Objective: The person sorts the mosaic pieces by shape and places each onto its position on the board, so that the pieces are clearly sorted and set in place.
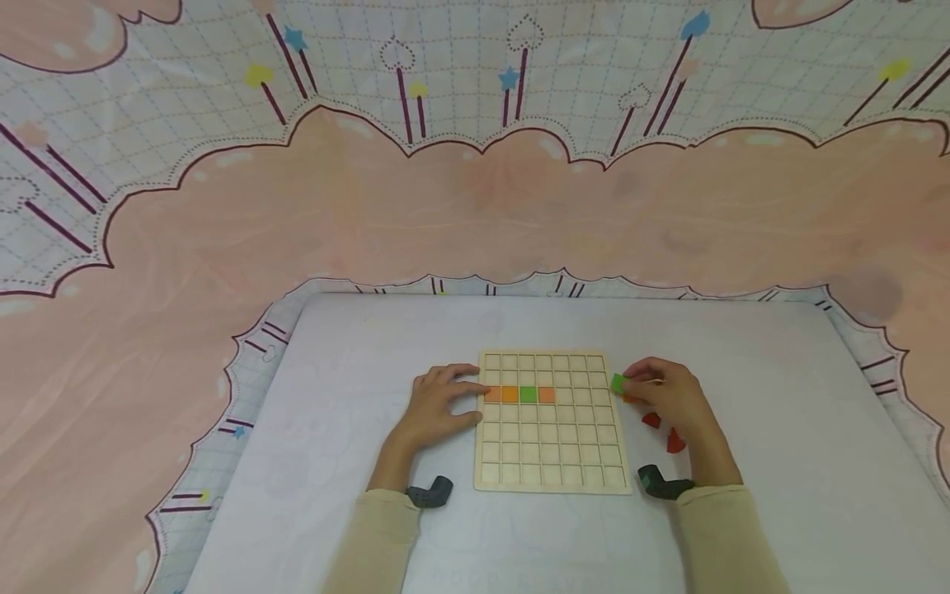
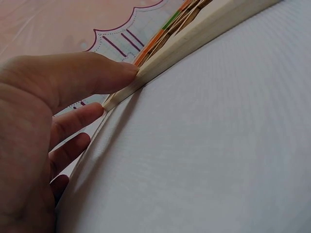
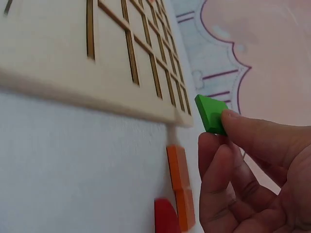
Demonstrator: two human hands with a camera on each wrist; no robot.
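Observation:
A pale wooden grid board point(image 1: 549, 455) lies on the table, its third row holding an orange tile point(image 1: 510, 394), a green tile point(image 1: 529, 394) and two salmon-orange ones. My left hand point(image 1: 438, 404) rests at the board's left edge with fingers spread; in the left wrist view its thumb point(image 2: 104, 75) touches the board's side. Just off the right edge, my right hand point(image 1: 674, 398) pinches a small green square tile point(image 3: 210, 114) between thumb and fingers, raised above the table. Below it lie orange tiles point(image 3: 180, 167), partly hidden by the hand in the head view.
Two red pieces point(image 1: 675, 441) with a curved side lie under and beside my right hand. A dark device point(image 1: 430, 492) sits at my left wrist, another point(image 1: 663, 483) at my right. The white table point(image 1: 356, 330) meets a patterned cloth point(image 1: 475, 214) at the back.

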